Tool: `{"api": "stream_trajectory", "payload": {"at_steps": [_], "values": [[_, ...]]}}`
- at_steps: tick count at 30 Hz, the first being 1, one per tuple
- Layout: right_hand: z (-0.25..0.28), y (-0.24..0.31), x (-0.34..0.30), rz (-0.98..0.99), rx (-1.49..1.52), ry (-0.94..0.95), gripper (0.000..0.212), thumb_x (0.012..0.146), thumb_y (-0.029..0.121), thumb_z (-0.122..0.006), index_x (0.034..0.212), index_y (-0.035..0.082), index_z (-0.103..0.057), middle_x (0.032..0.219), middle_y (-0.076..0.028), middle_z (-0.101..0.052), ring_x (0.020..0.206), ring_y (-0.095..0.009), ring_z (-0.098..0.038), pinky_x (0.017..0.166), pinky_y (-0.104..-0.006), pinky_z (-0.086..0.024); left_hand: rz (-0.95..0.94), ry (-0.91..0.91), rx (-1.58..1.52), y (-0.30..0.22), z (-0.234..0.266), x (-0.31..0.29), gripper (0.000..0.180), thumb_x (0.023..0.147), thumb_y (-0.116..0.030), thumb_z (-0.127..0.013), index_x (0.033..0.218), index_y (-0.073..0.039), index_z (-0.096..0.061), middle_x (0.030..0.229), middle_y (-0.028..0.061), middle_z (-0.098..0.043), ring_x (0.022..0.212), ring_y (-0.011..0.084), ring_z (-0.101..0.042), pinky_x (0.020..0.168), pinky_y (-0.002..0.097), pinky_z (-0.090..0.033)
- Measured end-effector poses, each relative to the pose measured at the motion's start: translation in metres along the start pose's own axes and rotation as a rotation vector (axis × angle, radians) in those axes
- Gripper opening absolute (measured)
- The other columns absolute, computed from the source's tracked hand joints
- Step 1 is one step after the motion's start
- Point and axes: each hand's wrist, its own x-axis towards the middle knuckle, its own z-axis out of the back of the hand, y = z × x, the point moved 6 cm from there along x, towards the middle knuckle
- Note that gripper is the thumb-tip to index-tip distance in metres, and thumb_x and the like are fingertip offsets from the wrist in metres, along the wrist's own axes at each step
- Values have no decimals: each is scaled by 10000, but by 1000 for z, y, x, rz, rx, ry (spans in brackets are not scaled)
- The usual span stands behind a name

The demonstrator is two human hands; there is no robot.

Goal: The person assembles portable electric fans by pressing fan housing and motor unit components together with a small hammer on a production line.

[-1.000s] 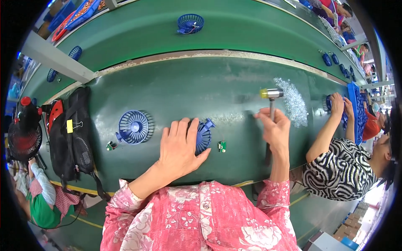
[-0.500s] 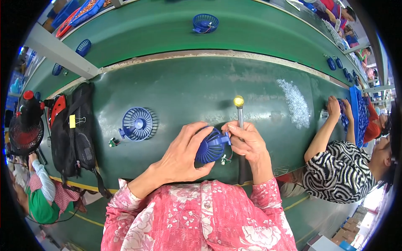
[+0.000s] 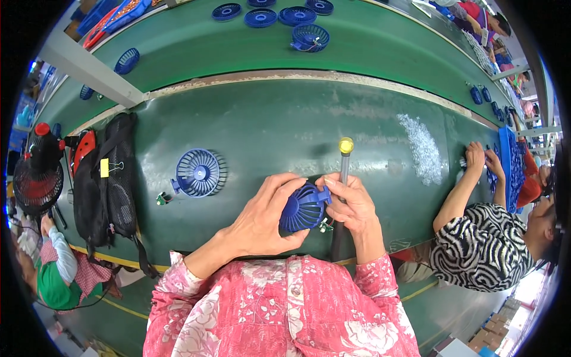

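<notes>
My left hand (image 3: 260,209) is closed around a blue fan housing (image 3: 302,208) with curved ribs, its palm and fingers against the left side. A tab at its upper right lies by the fingertips of my right hand (image 3: 352,205). The same hand grips a hammer (image 3: 345,162) with a yellow head, grey shaft and dark handle, upright beside the housing. A small circuit board (image 3: 325,225) on wires hangs under the housing. To the left, a second blue fan housing (image 3: 198,172) lies on the green table (image 3: 267,128), its board (image 3: 162,198) beside it.
A pile of small clear pieces (image 3: 421,149) lies at the right. At the left are a black bag (image 3: 113,184) and a black-and-red fan (image 3: 38,178). Beyond the rail (image 3: 309,74), a belt (image 3: 202,50) carries blue fan parts. A co-worker (image 3: 479,244) works at the right.
Several flat blue fan parts have come into view on the far belt, and a fan housing there sits farther right. The housing in my hands has turned slightly; its board has swung right.
</notes>
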Motion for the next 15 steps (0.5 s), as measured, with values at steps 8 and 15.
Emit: {"api": "stream_trajectory", "payload": {"at_steps": [8,15], "values": [[4,-3,2,32,28,9,211,974,147,-608,977,-58,-658,477,52,-407,330,-21,-258,313,-217,-224,-48,-43,19,-3,-1,0,808,662,-145,-796,1359,8,-417,1266,200,-471,1134,389,-526,934,456,-497],[-2,-7,3,15,77,94,233,987,160,-587,990,-63,-654,450,40,-391,321,-27,-257,311,-216,-226,-46,-51,15,-2,2,-1,806,662,-148,-796,1356,7,-418,1268,198,-472,1136,386,-528,927,454,-501]]}}
